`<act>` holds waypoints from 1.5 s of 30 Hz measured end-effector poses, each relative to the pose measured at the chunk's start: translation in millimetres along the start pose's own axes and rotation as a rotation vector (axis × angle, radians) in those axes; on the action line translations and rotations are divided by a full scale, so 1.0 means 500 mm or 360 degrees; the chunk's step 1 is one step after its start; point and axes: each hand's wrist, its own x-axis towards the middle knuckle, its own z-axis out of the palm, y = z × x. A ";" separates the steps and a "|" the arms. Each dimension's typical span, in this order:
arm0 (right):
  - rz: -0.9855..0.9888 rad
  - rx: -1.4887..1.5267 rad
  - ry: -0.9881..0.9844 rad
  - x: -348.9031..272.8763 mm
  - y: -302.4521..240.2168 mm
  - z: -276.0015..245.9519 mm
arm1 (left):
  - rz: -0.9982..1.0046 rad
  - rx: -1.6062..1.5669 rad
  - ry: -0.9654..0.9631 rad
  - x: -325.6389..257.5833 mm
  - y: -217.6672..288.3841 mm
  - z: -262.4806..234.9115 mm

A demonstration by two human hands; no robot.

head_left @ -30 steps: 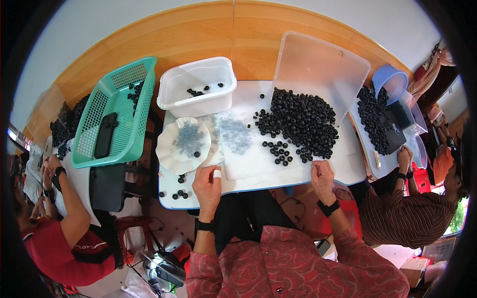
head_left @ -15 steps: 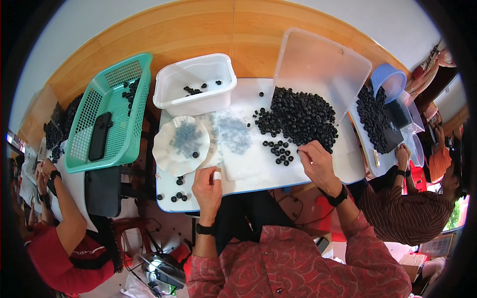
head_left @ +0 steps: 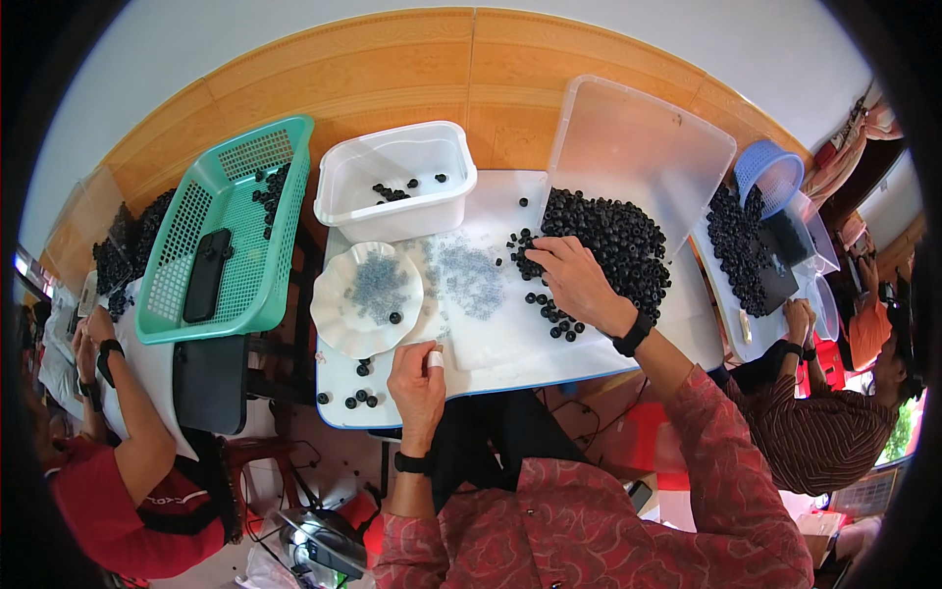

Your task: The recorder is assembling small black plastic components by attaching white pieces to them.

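On the white table [head_left: 491, 365] lies a big heap of small round black parts with holes [head_left: 613, 231]. My right hand [head_left: 579, 280] reaches over its left edge, fingers stretched forward and touching parts there. Just below that hand is a smaller loose group of the same parts [head_left: 555, 316]. My left hand [head_left: 417, 388] rests at the near table edge, fingers curled closed, white tape round one finger; whatever it holds is hidden. Beyond it stands a scalloped white dish [head_left: 339, 329] with tiny clear pieces [head_left: 378, 285] and one black part. More clear pieces [head_left: 469, 280] lie right of the dish.
A white tub [head_left: 392, 221] with a few black parts stands behind the dish. Left is a green basket [head_left: 245, 312] holding a black phone-like object [head_left: 207, 277]. A clear bin [head_left: 648, 128] leans behind the heap. Co-workers sit at both sides.
My right hand has moved forward and left, from beside the small loose group to the left edge of the heap. My left hand stays by the table edge. The view has shifted slightly.
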 end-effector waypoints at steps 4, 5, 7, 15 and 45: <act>-0.0067 -0.0019 -0.0061 0.011 0.021 0.026 | -0.0020 0.0015 -0.0001 0.002 0.002 0.000; -0.0107 -0.0027 -0.0073 0.010 0.029 0.033 | 0.0000 0.0023 0.0005 0.003 0.004 -0.001; -0.0149 -0.0037 -0.0085 0.005 0.041 0.034 | 0.0020 0.0030 0.0013 0.003 0.004 -0.001; 0.0124 -0.0121 -0.0343 -0.031 0.071 -0.004 | -0.0020 0.0068 0.0016 -0.002 0.002 -0.002; 0.0029 0.0003 -0.0450 0.122 0.005 0.090 | -0.0037 -0.0005 0.0026 -0.001 -0.004 0.000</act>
